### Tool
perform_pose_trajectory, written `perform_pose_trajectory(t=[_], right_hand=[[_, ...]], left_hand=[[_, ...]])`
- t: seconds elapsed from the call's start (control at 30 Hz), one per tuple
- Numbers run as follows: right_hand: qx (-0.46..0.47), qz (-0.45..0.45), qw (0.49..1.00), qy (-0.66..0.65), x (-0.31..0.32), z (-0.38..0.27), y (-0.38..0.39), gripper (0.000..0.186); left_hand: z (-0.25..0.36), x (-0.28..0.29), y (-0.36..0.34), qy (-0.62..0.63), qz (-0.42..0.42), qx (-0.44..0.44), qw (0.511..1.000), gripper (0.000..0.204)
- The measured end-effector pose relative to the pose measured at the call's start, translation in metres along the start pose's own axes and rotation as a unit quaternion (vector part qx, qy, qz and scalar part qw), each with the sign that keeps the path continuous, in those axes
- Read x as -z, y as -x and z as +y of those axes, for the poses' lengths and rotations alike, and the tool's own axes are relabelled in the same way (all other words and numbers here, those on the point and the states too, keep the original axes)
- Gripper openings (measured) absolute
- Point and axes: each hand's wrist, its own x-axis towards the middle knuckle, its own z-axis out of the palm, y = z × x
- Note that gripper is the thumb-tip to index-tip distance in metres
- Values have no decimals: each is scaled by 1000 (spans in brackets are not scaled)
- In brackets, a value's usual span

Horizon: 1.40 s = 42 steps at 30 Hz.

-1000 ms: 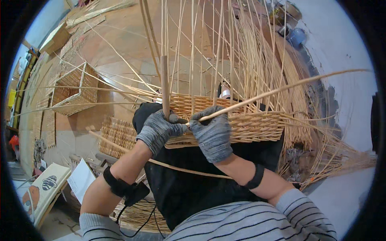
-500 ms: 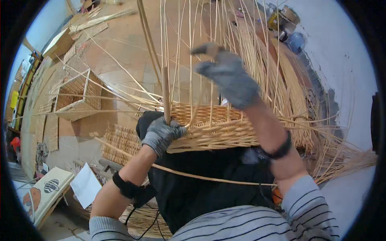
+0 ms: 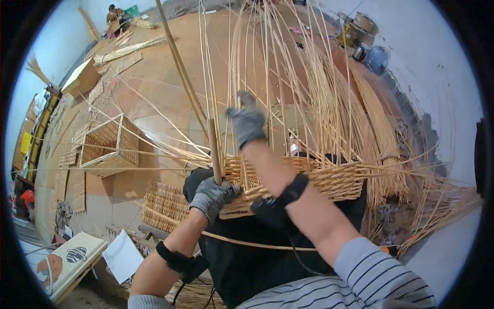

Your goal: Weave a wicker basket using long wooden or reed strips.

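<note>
1. Basket (image 3: 329, 180) is resting over the black cloth (image 3: 236, 262) on my lap, its long wall stretching to my right.
2. My right hand (image 3: 247, 121) is now reaching among the upright rods (image 3: 236, 62), above the rim; a second ago it was gripping a thick rod beside my other hand. It is blurring, so I cannot tell whether it is closing on anything.
3. My left hand (image 3: 213, 196) is staying curled, gripping the basket's near-left corner by the foot of a stout stick (image 3: 214, 152). With the right away, I am judging that it alone is steadying the weave.
4. Honey-coloured strands are packing into tight, ropy rows, while the rods are rising thin, pale and slightly bowed. The stick is looking straight, round and blunt.
5. Grey knitted gloves are covering both hands.
6. One loose rod (image 3: 257, 246) is curving across my lap, and a square-mouthed woven box (image 3: 126, 147) is sitting on the floor leftward.
</note>
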Motion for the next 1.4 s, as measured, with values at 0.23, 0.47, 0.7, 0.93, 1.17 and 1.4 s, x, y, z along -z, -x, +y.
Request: perform_pose_trajectory(t=[0.23, 0.47, 0.7, 0.93, 1.17, 1.4], right_hand=[[-62, -152, 975, 152, 31, -4, -47, 28], [-123, -117, 878, -448, 145, 4, 76, 10], [-178, -37, 882, -434, 182, 14, 120, 23], [-184, -199, 961, -50, 154, -38, 50, 20], [9, -191, 976, 100, 182, 101, 126, 12], [-507, -124, 792, -317, 203, 40, 118, 22]], left_hand=[[3, 11, -2, 5, -64, -35, 997, 35], [13, 21, 3, -129, -128, 0, 983, 41], [11, 17, 5, -103, -116, -72, 985, 48], [8, 11, 7, -21, -66, 25, 997, 39], [7, 18, 17, 6, -15, 20, 1000, 36], [8, 22, 18, 41, -36, 26, 998, 34]])
